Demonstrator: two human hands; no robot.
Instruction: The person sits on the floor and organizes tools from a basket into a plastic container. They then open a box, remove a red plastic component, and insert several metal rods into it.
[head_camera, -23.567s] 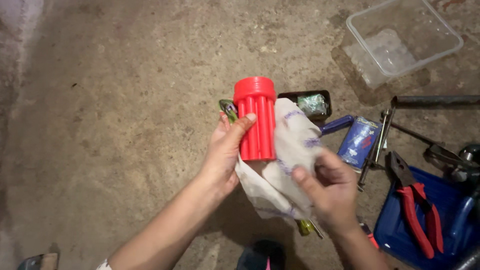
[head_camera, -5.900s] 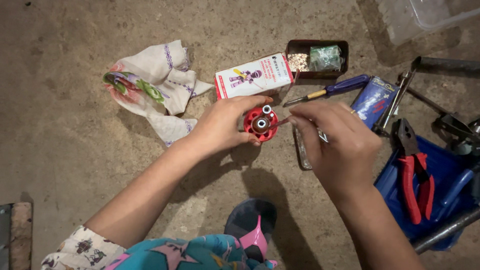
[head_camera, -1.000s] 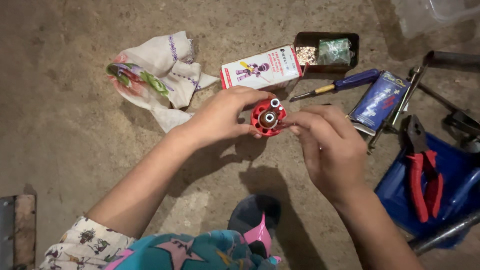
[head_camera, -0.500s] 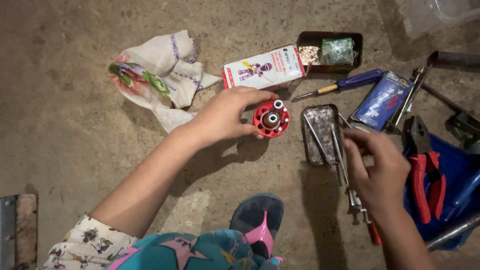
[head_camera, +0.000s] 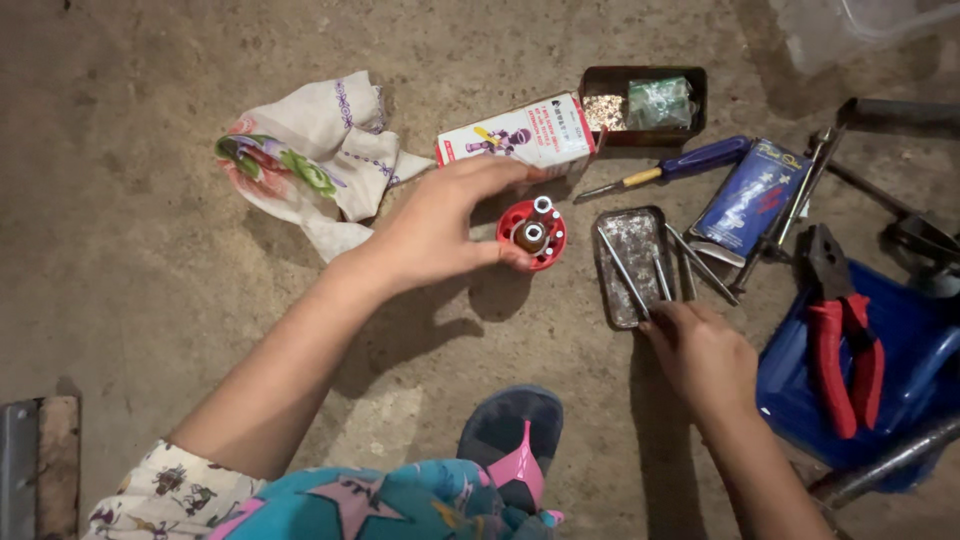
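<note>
Left hand grips red holder upright on floor, left of metal tin lid. Right hand pinches thin rod at lid's near edge. Risk: loosened grip tips holder, bits spill.

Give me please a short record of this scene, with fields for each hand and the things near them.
left hand: holds the red ribbed plastic cylinder holder upright on the concrete floor
right hand: fingertips at the thin metal rods lying across the shallow metal tin lid; grip unclear
behind holder: white and red cardboard box
far left: patterned cloth
far right: red-handled pliers
</note>
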